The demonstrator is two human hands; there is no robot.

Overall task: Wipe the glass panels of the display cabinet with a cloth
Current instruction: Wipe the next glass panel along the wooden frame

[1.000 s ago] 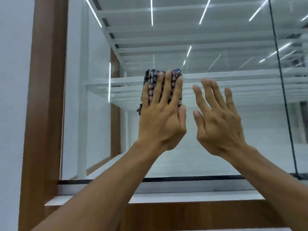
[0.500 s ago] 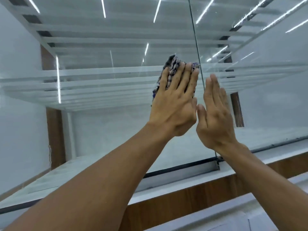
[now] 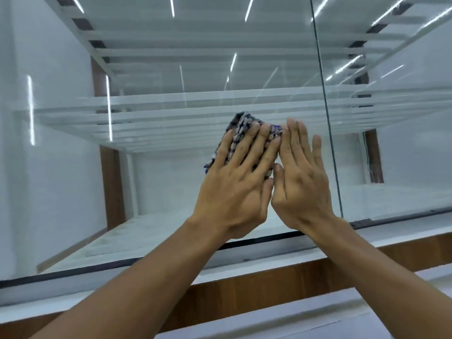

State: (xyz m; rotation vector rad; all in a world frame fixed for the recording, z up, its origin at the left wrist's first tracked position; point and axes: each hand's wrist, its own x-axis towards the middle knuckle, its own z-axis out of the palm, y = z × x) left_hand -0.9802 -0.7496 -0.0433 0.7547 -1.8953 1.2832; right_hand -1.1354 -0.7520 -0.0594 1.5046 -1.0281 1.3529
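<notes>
The checked cloth [image 3: 241, 123] is flat on the big glass panel [image 3: 159, 179], near its middle. It is a little left of the dark line [image 3: 327, 118] where two panels meet. The left hand [image 3: 234, 192] lies on the cloth and presses it to the glass, with its fingers straight and a little spread. The right hand [image 3: 303, 189] is just to the right and touches the left one. Its fingers are straight and close together against the glass. Glass shelves [image 3: 171, 113] sit far behind the panel. A brown wood strip [image 3: 269, 277] runs below.
</notes>
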